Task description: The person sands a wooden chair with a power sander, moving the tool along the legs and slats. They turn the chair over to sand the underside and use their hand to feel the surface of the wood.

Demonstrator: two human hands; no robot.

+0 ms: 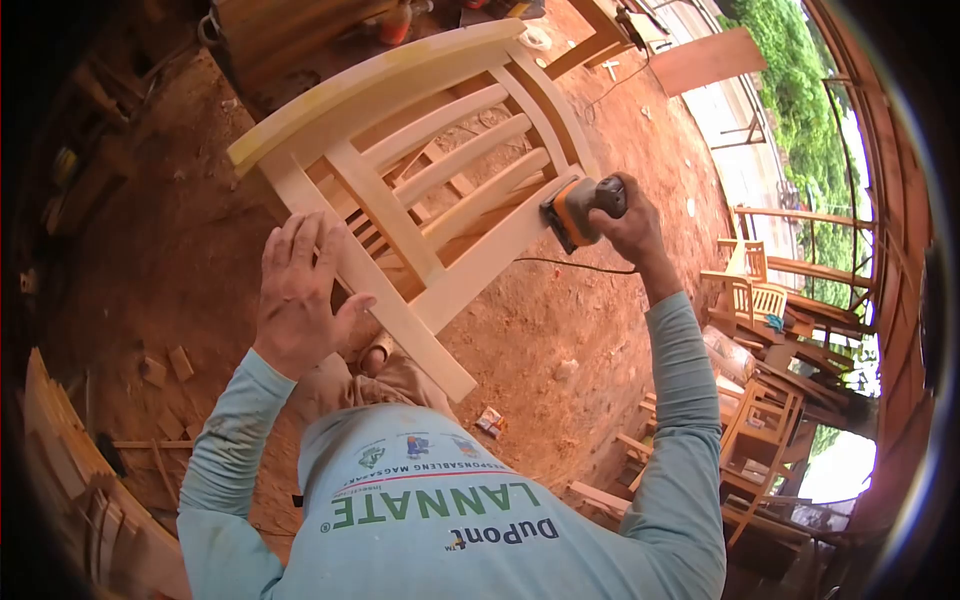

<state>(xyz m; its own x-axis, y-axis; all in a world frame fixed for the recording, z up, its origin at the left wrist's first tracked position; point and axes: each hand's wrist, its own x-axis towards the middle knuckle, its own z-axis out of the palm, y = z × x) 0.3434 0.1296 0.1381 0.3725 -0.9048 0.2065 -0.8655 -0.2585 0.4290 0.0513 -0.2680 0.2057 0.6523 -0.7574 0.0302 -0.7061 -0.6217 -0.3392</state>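
A pale, unpainted wooden chair [487,262] stands tilted in front of me, with a slatted back and a curved top rail. My right hand [632,228] is wrapped around the grip of an orange and black power sander [574,212]. The sander's base rests against a flat lower rail of the chair, near its right end. With fingers stretched out, my left hand [302,298] lies against the chair's left post and holds nothing. Part of the slats beneath the frame is hidden by the rails above them.
A dark cord [560,262] runs behind my right wrist. Wooden chairs [752,295] and a shelf-like wooden frame [762,425] stand at the right. Planks [75,445] lean at the lower left. A small wrapper [490,421] lies on the reddish dirt floor [540,350].
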